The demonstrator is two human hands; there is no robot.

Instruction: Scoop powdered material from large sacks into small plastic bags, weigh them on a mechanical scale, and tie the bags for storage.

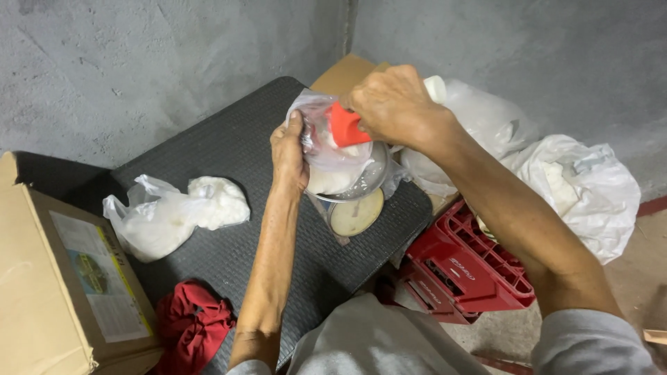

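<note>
Grey concrete walls behind a dark mat (pixel 229 149); left hand (pixel 288 154) pinches the clear bag (pixel 326 156) over a dial scale (pixel 356 212), right hand (pixel 392 104) clamped round a red scoop (pixel 345 125) inside it.

A: What is the room like?
B: Rough grey concrete walls (pixel 139 62) meet in a corner (pixel 349 28) at the top. Light is dim and even.
A: And the furniture?
B: A dark ribbed tabletop (pixel 229 146) stands against the walls. At the lower right, bare brownish floor (pixel 643 278) with a red strip along the wall's foot.
</note>
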